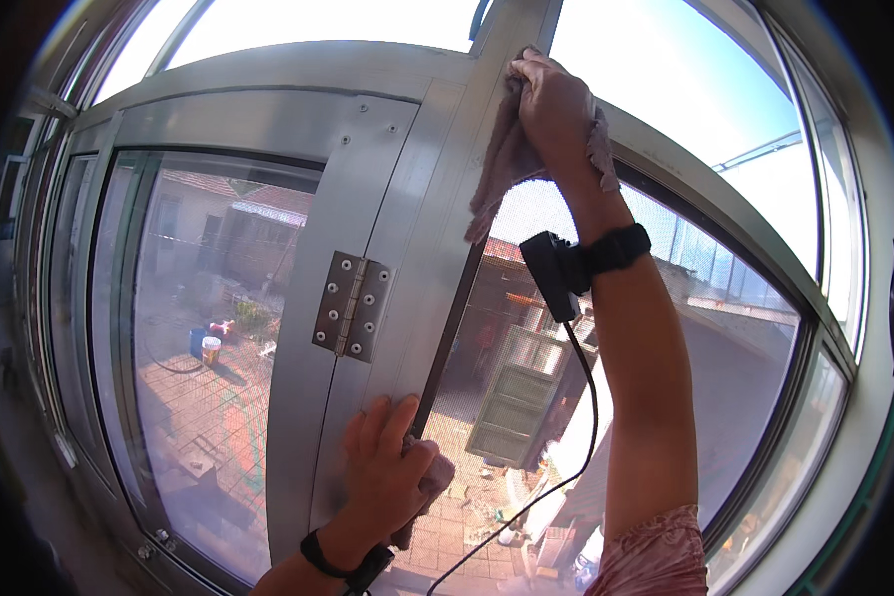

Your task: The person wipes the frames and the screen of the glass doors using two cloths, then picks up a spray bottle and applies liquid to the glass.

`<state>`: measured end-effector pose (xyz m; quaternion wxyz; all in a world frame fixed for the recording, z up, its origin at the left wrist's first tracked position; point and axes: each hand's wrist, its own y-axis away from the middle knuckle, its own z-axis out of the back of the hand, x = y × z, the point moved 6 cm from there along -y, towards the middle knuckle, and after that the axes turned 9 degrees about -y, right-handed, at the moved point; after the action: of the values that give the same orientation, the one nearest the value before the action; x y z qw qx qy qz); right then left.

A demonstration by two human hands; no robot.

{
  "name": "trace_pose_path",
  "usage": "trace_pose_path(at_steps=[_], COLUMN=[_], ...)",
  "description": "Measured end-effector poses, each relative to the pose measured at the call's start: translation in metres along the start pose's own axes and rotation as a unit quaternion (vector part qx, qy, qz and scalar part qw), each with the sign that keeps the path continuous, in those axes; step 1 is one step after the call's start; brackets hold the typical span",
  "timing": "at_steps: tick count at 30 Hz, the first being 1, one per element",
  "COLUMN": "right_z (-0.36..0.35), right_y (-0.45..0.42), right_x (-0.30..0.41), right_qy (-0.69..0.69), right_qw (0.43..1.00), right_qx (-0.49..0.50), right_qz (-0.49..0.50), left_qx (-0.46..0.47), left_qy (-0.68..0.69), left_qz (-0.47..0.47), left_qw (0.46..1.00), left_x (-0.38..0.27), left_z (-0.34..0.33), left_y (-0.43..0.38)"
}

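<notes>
Raised high, my right hand (559, 108) grips a brownish-pink cloth (503, 149) against the upright metal frame post (447, 171). Part of that cloth hangs down on either side of the hand. Lower down, my left hand (387, 462) rests with its fingertips on the same post, beside the window edge. It holds a second bunched cloth (438, 477) of similar colour between thumb and palm. A metal butt hinge (352, 307), fixed with several rivets, joins the post to the door frame (298, 417) above my left hand.
A screened window (521, 387) lies right of the post, and a glazed door panel (201, 357) lies left. From a black device (551, 272) strapped to my right wrist hangs a cable (594, 402). Outside is a paved yard (194, 417) with buckets (210, 349).
</notes>
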<state>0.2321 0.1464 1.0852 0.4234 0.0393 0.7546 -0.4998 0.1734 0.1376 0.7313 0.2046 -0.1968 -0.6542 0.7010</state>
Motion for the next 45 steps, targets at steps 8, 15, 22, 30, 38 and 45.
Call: trace_pose_path(at_steps=[8, 15, 22, 30, 38, 45], right_z=[-0.024, -0.002, -0.005, -0.04, -0.028, -0.009], right_y=[-0.027, 0.071, 0.087, 0.019, 0.147, 0.09], right_x=[0.009, 0.126, 0.14, 0.076, 0.184, 0.129], right_qy=[0.004, -0.148, -0.148, -0.039, -0.252, -0.136], right_qw=[0.999, 0.968, 0.944, 0.987, 0.929, 0.977], right_qx=[0.01, 0.171, 0.212, 0.132, 0.245, 0.115], right_qz=[0.05, 0.105, 0.207, 0.086, 0.116, 0.114], left_qx=[-0.018, -0.021, -0.03, -0.073, -0.136, -0.132], left_qy=[-0.016, -0.017, 0.213, 0.2, 0.126, 0.112], left_qz=[0.001, -0.01, -0.031, 0.084, 0.058, 0.086], left_qw=[1.0, 1.0, 0.976, 0.973, 0.981, 0.981], left_x=[0.001, 0.007, 0.017, 0.034, 0.026, 0.025], left_z=[-0.003, 0.006, 0.03, 0.037, 0.07, 0.073], left_y=[0.003, 0.0, 0.041, 0.061, 0.053, 0.073])
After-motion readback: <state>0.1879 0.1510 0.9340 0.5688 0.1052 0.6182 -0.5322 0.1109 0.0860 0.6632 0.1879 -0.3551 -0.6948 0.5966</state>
